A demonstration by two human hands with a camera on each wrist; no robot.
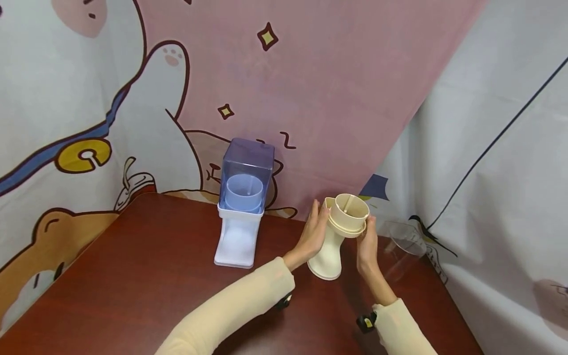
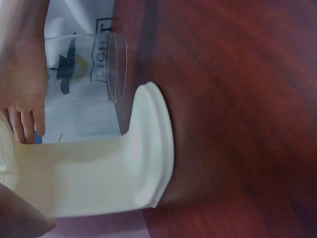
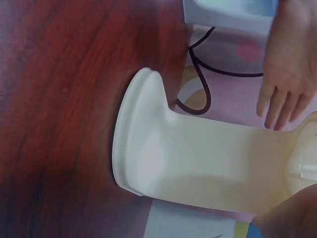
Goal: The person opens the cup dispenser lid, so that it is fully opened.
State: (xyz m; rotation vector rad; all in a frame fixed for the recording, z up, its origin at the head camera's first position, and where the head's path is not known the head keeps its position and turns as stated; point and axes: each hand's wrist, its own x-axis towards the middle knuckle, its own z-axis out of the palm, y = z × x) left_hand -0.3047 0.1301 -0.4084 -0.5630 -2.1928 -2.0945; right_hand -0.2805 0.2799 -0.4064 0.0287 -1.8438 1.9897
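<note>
A cream-coloured dispenser stand with a round cup-like top stands upright on the table between my hands. My left hand touches the left side of its top, and my right hand touches the right side. The fingers of both hands look straight and point away from me. In the left wrist view, the stand's curved foot appears on the tabletop, with the right hand beyond it. The right wrist view shows the left hand alongside the stand's neck.
A similar white dispenser with a translucent blue cover stands left of the cream one. To the right is a clear plastic cover. The brown table meets a printed cloth backdrop behind.
</note>
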